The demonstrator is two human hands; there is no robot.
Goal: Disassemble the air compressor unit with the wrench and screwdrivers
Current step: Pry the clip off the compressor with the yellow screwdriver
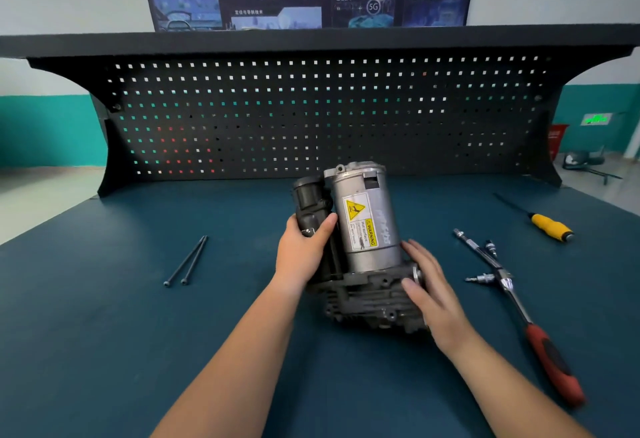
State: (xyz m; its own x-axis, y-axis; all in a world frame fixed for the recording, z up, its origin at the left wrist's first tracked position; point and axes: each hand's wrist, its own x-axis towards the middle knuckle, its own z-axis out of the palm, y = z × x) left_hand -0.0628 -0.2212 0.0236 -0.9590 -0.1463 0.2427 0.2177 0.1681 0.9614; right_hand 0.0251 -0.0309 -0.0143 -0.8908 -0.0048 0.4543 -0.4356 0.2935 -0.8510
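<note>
The air compressor unit (363, 229) lies at the middle of the blue bench: a silver motor cylinder with a yellow warning label, a black cylinder on its left, and a dark cast block at the near end. My left hand (301, 254) grips the black cylinder, thumb on top. My right hand (429, 285) rests with straight fingers against the right side of the cast block. Two long black bolts (187, 261) lie loose to the left. A ratchet wrench with a red handle (519, 309) lies to the right, and a yellow-handled screwdriver (549, 226) lies further back on the right.
Small metal bits (481, 278) lie beside the wrench head. A black pegboard (311, 115) with a shelf above it stands along the back of the bench (138, 333). The bench edge runs off at both sides.
</note>
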